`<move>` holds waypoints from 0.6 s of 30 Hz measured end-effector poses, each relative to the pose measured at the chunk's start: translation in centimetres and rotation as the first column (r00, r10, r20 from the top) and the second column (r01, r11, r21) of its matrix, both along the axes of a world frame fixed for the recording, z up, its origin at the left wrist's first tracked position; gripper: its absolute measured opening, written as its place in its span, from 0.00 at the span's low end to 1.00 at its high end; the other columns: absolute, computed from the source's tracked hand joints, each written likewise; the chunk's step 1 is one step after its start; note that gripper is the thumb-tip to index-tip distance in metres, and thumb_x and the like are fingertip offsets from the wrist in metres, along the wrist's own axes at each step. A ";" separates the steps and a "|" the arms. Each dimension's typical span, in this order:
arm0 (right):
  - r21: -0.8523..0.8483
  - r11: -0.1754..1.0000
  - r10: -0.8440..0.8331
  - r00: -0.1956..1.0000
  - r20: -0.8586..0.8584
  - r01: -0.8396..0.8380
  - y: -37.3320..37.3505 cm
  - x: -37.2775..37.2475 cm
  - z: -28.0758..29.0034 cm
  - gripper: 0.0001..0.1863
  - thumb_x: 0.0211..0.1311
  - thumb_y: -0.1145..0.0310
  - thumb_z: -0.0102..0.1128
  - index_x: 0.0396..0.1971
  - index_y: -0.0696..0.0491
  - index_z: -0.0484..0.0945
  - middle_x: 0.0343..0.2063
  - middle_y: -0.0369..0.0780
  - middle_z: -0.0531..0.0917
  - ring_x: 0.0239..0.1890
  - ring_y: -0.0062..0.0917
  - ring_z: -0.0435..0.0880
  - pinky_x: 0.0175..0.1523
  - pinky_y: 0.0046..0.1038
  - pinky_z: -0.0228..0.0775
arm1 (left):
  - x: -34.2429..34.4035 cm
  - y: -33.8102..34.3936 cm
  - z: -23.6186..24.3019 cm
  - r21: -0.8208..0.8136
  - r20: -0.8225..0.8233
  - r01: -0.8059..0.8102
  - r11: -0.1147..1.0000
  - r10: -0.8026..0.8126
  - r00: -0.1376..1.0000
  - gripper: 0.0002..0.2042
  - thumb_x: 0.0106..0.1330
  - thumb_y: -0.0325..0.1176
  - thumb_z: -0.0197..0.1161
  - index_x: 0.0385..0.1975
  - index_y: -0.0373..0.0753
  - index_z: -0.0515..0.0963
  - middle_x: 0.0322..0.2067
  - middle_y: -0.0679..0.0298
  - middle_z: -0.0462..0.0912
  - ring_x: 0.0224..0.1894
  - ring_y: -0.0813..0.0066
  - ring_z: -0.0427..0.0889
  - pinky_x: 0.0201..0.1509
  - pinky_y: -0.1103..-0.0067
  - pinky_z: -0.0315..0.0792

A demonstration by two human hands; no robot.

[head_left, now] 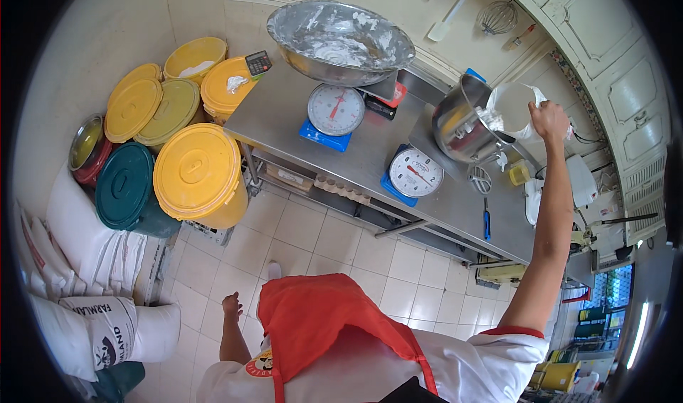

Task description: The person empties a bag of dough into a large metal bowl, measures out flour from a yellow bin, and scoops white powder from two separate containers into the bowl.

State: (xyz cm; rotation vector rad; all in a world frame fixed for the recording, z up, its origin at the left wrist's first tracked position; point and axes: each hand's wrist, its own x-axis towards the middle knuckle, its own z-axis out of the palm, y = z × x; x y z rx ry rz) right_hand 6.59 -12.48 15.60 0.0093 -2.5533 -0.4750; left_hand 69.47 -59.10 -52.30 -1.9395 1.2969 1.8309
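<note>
My right hand (549,120) grips the rim of a white tub (514,103) and holds it tipped over a deep steel mixing bowl (455,127). White powder (491,118) shows at the tub's mouth, by the bowl's rim. The bowl stands behind a blue dial scale (416,172); whether it rests fully on the scale's plate is hard to see. Down at my side, my left hand (232,305) hangs above the floor with loosely bent fingers and nothing in it. A wide steel basin (334,40), streaked with white, sits over another blue dial scale (336,110).
On the steel table (284,129) lie a blue-handled tool (486,219), a slotted metal utensil (479,180) and a calculator (258,64). Yellow lidded bins (199,172) and a green bin (126,187) stand left, near stacked white sacks (107,332). A whisk (498,17) hangs on the wall.
</note>
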 end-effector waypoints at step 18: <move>0.048 0.999 0.001 0.999 -0.046 0.001 -1.3 -0.3 0.3 0.26 0.55 0.44 0.53 0.33 0.53 0.86 0.34 0.51 0.84 0.40 0.46 0.84 0.46 0.42 0.75 | -1.0 -0.9 -1.3 0.052 0.025 0.040 0.998 -0.041 0.999 0.27 0.62 0.49 0.61 0.56 0.40 0.69 0.50 0.58 0.74 0.44 0.60 0.75 0.48 0.60 0.69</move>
